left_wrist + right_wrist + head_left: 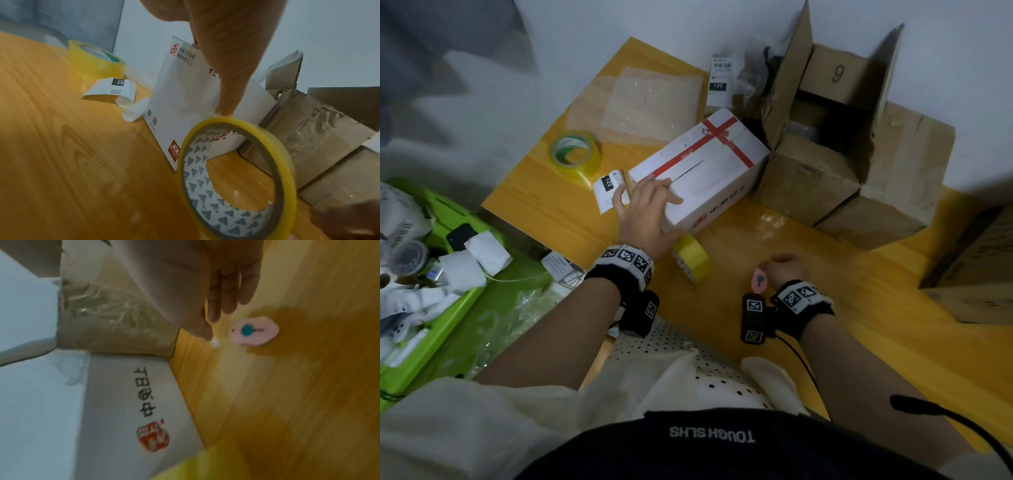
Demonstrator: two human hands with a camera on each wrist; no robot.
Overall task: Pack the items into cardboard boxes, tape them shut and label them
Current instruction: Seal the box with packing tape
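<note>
The white box (pixel 698 168) with red tape sits at frame centre on the wooden table (pixel 825 274), and the left hand (pixel 645 212) rests on its near corner, fingers spread, thumb beside a yellow tape roll (pixel 693 258). Lower right of it, the right hand (pixel 786 269) hangs loosely curled above a small pink cutter (pixel 759 281), grasping nothing. A second tape roll (pixel 575 156) and a curled label (pixel 611 190) lie left of the box, open cardboard boxes (pixel 835 137) to its right.

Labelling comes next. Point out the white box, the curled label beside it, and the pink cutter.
white box (pixel 709 164): head view, on its top face.
curled label (pixel 608 187): head view, on its printed face.
pink cutter (pixel 255 331): right wrist view, on its pink body.
</note>
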